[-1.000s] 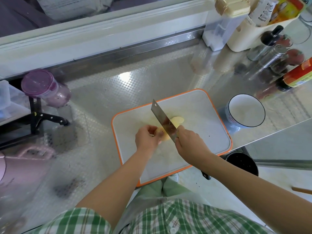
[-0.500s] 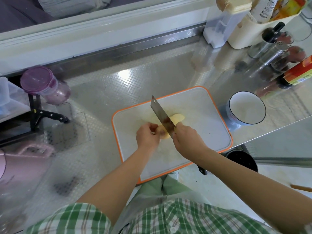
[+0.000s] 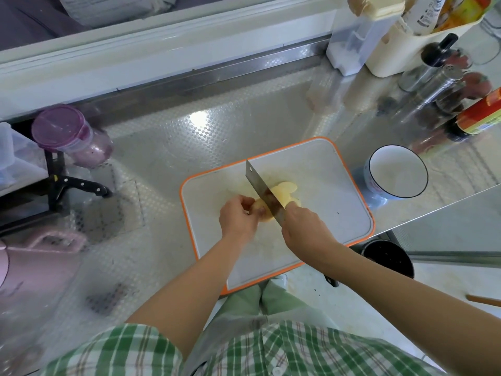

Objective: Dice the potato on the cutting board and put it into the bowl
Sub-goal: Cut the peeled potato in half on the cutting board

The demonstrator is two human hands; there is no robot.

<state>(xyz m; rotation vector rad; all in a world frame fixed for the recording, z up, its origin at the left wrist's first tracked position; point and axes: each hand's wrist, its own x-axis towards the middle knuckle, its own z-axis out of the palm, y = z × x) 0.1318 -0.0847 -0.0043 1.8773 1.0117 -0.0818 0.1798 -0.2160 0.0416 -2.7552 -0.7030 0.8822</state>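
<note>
Left hand: your left hand (image 3: pixel 237 217) is on the cutting board (image 3: pixel 329 183), fingers (image 3: pixel 245 201) curled down on the left end of the potato (image 3: pixel 282 195), pinning it.
Right hand: your right hand (image 3: pixel 305 226) grips the knife (image 3: pixel 260 189) by the handle, fingers wrapped tight round it. The black butt of the handle shows under your forearm.
Knife: broad steel blade, edge down on the potato. It runs from your right hand out toward the far-left of the board.
Potato: mid-board. The uncut chunk sits left of the blade under your left fingers. Pale slices lie flat and overlapping just right of the blade.
Cutting board: white with an orange rim, flat on the worktop (image 3: pixel 217 126), its near edge at the worktop's front edge.
Bowl: the bowl (image 3: pixel 397 172) is white with a dark rim, upright on the worktop just beside the board's right edge. Can't tell if they touch. Its inside shows plain white.
Worktop: patterned steel, reflective.
Left side: a purple-lidded jar (image 3: pixel 63 128), with a black-handled knife (image 3: pixel 81 183) on a rack just in front of it.
Far right: a steel shaker (image 3: pixel 444 77), a red-labelled bottle (image 3: pixel 479 115) and a cream tub (image 3: pixel 406 44) holding packets, all well apart from the board.
</note>
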